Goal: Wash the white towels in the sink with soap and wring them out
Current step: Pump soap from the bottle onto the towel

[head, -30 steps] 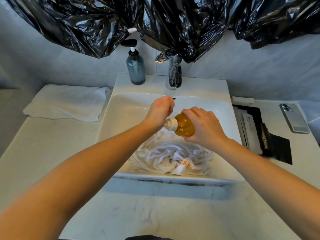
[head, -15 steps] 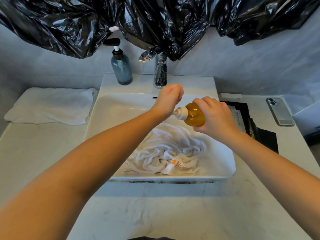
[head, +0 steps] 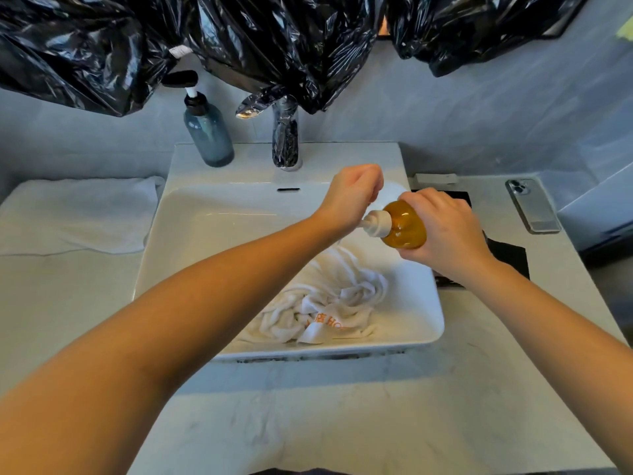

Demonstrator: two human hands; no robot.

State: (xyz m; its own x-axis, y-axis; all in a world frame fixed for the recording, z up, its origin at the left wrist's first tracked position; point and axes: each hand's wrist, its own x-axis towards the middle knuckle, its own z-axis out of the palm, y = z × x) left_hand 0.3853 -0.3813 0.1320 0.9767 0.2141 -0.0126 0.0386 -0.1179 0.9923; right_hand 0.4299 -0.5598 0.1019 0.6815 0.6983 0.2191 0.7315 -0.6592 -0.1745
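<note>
Above the sink, the tilted bottle is gripped by the right hand, its pump by the left hand, to soap the towel.

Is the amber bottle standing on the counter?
No, the right hand holds the amber bottle on its side above the sink.

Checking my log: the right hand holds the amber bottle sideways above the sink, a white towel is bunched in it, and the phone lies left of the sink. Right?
Not quite: the head view shows the phone lying right of the sink. The rest holds: the right hand holds the amber bottle sideways above the sink, with a white towel bunched in it.
</note>
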